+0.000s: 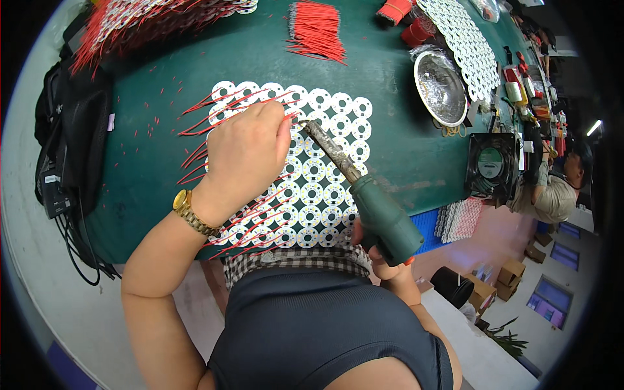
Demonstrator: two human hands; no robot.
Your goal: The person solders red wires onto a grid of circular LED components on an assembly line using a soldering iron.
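Observation:
A sheet of round white LED boards (314, 170) lies on the green table in front of me. My left hand (250, 143), with a gold watch on its wrist, is over the left side of the sheet. Its thumb and fingertips pinch a short red wire (292, 115) at a board in an upper row. My right hand (377, 259) grips a green soldering gun (388, 221), whose body partly hides the fingers. The gun's stained metal barrel points up and left, its tip close to the pinched wire. More red wires (257, 218) stick out from boards on the left.
Beyond the sheet lies a bundle of red wires (316, 31). Wired boards (162, 16) are stacked far left. A metal bowl (441, 88), another board sheet (463, 39) and a black fan (491, 164) stand to the right. A black bag (75, 130) hangs left; a person (552, 192) sits far right.

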